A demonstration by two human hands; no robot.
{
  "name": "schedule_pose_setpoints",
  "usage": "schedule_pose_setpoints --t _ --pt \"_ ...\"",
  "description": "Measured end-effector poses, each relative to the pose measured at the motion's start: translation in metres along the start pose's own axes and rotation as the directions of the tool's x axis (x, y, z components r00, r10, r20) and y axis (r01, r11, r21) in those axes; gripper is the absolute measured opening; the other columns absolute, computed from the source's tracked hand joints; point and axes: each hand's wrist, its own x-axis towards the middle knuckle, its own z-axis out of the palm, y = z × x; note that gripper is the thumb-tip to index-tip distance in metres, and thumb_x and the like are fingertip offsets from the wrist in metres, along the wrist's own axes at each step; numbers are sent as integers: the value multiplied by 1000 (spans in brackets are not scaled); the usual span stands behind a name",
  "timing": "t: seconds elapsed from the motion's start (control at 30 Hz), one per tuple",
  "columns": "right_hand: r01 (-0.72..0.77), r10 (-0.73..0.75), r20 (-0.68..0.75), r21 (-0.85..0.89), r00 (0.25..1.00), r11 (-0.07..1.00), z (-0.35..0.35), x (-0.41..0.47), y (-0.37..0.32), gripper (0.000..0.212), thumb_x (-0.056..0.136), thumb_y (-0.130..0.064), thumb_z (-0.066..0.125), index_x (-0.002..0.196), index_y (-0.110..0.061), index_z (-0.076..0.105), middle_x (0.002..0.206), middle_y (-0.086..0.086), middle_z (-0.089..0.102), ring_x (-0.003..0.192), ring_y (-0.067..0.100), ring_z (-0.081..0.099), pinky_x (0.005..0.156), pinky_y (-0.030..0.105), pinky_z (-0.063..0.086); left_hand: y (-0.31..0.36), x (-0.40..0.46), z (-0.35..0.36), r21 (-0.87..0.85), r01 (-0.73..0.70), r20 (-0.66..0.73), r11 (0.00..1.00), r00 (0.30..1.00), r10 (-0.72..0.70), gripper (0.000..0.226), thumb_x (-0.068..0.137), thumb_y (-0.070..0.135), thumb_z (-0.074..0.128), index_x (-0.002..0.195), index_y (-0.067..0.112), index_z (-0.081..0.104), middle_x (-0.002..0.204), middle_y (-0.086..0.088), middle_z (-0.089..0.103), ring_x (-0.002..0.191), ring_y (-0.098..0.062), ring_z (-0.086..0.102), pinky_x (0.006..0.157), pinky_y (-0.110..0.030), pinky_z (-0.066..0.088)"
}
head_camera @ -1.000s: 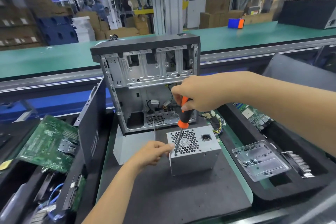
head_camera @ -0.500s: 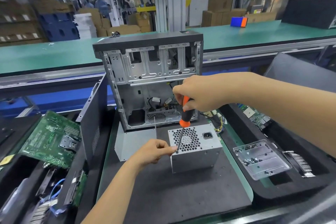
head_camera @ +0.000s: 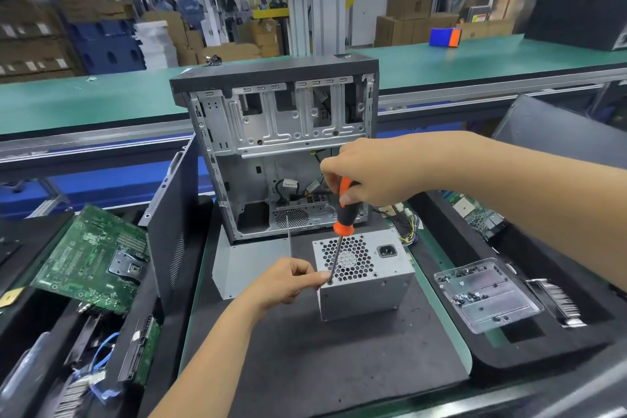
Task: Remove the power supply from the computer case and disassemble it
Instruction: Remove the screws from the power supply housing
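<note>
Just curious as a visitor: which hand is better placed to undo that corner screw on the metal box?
The right hand: it already grips the screwdriver, tip at the power supply's near-left corner. The left hand only steadies that corner.

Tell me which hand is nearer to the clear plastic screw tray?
Right. The right hand grips the screwdriver up and left of the tray; the left hand, at the power supply's left corner, is farther.
</note>
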Motion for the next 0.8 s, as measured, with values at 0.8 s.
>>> schedule_pose_setpoints --t 0.8 --pt "11 -12 -6 -16 1000 1000 -1 3 -7 15 96 -30 53 108 -22 51 84 -10 42 90 20 49 72 33 40 2 -4 -1 8 -7 17 1000 1000 7 32 84 42 72 67 18 59 51 9 29 48 -8 22 47 -18 18"
